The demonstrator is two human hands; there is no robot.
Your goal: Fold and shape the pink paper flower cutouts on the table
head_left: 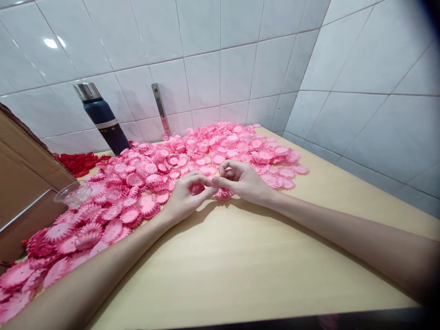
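Observation:
My left hand (190, 192) and my right hand (245, 181) meet over the front edge of a heap of pink, fringed flower-shaped petal discs (185, 151). The left thumb and fingers are closed in a pinch close to the right fingertips; whatever sits between them is too small to make out. My right hand is also pinched, its thumb tip against the left fingertips. Just below the right fingers, a pink petal piece (224, 194) shows near the tabletop. Many discs have a small hole in the middle.
A dark blue bottle (107, 121) with a steel cap stands behind the heap. Red petal discs (79, 162), a clear plastic cup (72, 195) and a cardboard box (30, 169) are at the left. Tiled walls (202, 78) bound the wooden table (220, 270) behind and right.

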